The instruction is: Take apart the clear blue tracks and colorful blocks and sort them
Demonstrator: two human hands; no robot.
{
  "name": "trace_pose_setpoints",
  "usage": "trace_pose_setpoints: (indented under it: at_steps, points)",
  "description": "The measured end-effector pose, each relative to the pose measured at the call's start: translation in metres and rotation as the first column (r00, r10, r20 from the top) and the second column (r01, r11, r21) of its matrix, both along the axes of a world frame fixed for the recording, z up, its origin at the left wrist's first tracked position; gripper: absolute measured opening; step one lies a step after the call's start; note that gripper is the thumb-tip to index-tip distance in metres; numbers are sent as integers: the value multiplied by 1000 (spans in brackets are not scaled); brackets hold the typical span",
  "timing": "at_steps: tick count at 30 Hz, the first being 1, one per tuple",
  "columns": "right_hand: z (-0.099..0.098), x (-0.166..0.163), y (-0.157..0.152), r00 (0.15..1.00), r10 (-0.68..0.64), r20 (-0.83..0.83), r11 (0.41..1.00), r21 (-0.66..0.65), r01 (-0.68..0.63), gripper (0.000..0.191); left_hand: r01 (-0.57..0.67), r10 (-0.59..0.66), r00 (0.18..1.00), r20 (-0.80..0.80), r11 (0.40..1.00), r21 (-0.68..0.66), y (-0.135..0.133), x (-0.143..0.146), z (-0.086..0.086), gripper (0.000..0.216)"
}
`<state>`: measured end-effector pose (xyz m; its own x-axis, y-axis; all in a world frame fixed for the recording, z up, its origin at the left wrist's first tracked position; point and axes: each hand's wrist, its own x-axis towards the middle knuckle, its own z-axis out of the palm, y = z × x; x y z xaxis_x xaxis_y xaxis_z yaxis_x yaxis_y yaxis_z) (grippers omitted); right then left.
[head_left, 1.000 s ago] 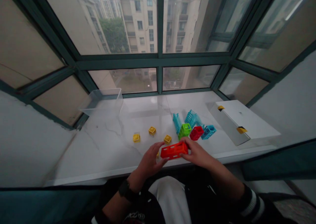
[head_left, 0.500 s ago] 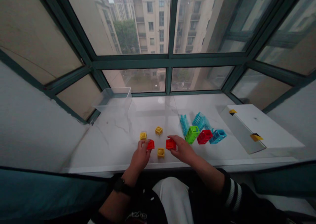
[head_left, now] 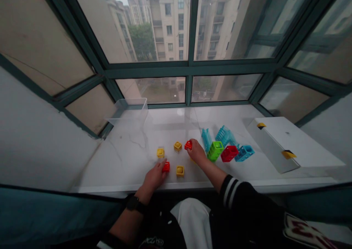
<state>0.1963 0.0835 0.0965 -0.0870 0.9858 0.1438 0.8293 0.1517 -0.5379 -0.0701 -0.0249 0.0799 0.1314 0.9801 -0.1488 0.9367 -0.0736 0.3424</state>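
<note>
My left hand [head_left: 154, 176] rests on the marble sill with its fingers closed on a small red block [head_left: 165, 166]. My right hand [head_left: 197, 152] reaches further out and grips a second small red block [head_left: 188, 145], set down near a yellow block [head_left: 177, 146]. Two more yellow blocks [head_left: 160, 152] [head_left: 179, 170] lie between and around my hands. Just right of my right hand stand a green frame block [head_left: 215, 150], a red frame block [head_left: 228, 153] and a blue frame block [head_left: 244, 152].
Pale blue comb-like pieces [head_left: 223, 134] lie behind the frame blocks. A clear plastic bin [head_left: 129, 111] stands at the back left of the sill [head_left: 123, 164]. A white box [head_left: 277, 142] with yellow tabs sits at the right. Window frames enclose the back.
The long red piece held in both hands a second ago has come apart into two small red blocks. My right hand moved forward with one; my left lowered the other onto the sill.
</note>
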Motion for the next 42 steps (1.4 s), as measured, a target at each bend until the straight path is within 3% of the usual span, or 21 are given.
trace_pose_setpoints:
  at_steps: [3, 6, 10, 13, 16, 19, 22, 25, 28, 32, 38, 42]
  points:
    - [-7, -8, 15, 993, -56, 107, 996, -61, 63, 35, -31, 30, 999, 40, 999, 24, -5, -12, 11, 64]
    - [-14, -9, 21, 982, -58, 181, 990, -119, 81, 37, -102, 92, 990, 107, 990, 97, -2, -15, 30, 50]
    - [-11, -10, 14, 986, -24, 168, 995, -89, 39, 48, -29, -18, 984, 175, 966, 258, 24, 12, 45, 33]
    - [11, -5, -9, 997, 50, 53, 997, 64, -53, 51, 51, -85, 988, 127, 967, 248, 53, 44, 37, 31]
    - [52, 15, -39, 984, 173, -45, 949, 274, -155, 41, 119, -135, 988, 72, 973, 197, 74, 69, 19, 32]
    - [93, 51, -59, 993, 120, 0, 916, 386, -110, 36, 169, -186, 980, 75, 968, 187, 83, 83, 3, 31]
    - [112, 91, -59, 986, -4, 166, 957, 287, -45, 46, 188, -217, 969, 117, 958, 218, 83, 86, -3, 31]
    - [106, 120, -47, 948, 49, 315, 993, 84, -80, 57, 138, -198, 963, 183, 945, 296, 78, 77, 2, 33]
    - [99, 135, -41, 939, 101, 330, 995, -7, -104, 51, 29, -132, 953, 271, 935, 353, 68, 62, 15, 30]
    - [117, 144, -51, 964, 120, 235, 992, 17, -128, 44, 11, -166, 921, 353, 915, 402, 44, 58, 40, 31]
    - [166, 117, -80, 937, 345, -56, 938, 58, -342, 42, 229, -418, 808, 416, 873, 431, 12, 103, 77, 69]
    - [152, 82, -81, 874, 358, -329, 932, 64, -357, 43, 180, -321, 836, 445, 927, 330, 6, 109, 81, 57]
